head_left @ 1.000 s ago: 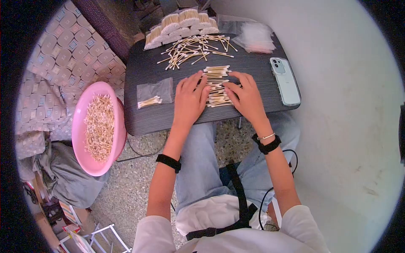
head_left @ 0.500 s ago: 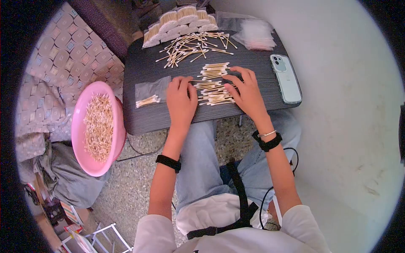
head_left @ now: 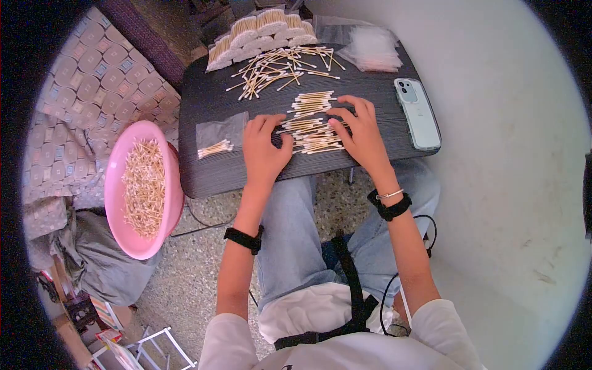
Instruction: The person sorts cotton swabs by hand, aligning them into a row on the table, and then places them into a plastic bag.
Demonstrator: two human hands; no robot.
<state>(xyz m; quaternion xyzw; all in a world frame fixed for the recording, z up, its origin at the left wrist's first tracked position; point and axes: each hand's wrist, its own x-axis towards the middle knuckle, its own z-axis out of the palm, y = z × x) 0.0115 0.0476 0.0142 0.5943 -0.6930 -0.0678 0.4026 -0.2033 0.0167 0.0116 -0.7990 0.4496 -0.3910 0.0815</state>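
Cotton swabs lie side by side in a loose stack near the front middle of the table, with a smaller row of swabs just beyond them. My left hand rests at the stack's left ends, thumb and fingers apart, fingertips close to the swab tips. At the right ends is my right hand, its fingers spread and its thumb and index finger touching or nearly touching the swabs. Left of my left hand, a clear plastic bag lies flat with a few swabs on or in it.
Loose swabs are scattered farther back on the dark table. Behind them, packed swab bundles are piled up. Clear bags and a phone lie at the right. A pink basin of swabs stands at the left.
My left thumb has swung away from the left fingers, widening the gap between them. A swab by the left fingertips now lies in the stack. My right hand has barely moved.
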